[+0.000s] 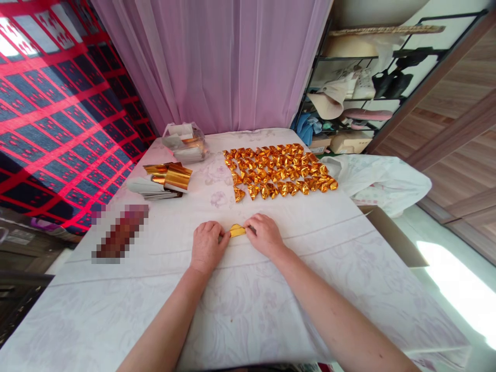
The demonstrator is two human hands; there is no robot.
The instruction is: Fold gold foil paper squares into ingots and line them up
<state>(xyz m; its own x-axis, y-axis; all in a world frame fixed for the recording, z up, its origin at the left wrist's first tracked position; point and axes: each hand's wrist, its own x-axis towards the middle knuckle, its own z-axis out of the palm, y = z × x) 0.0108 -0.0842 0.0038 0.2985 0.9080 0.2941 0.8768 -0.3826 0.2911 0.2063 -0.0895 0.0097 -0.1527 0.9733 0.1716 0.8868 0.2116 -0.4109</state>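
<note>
A small strip of folded gold foil paper (237, 230) lies low over the tablecloth, stretched between my two hands. My left hand (209, 244) pinches its left end between thumb and fingers. At the opposite end, my right hand (264, 235) grips the paper with curled fingers. Beyond the hands, rows of folded gold foil pieces (279, 170) cover the back right of the table. Back left, a stack of foil sheets (178, 177) shows gold faces and pale undersides.
A clear plastic bag of more sheets (185, 142) stands at the back. Left lies a pixelated reddish item (122, 232). A white plastic bag (383, 178) and an open cardboard box (393, 235) sit beyond the right edge. The white floral tablecloth (263, 320) covers the table.
</note>
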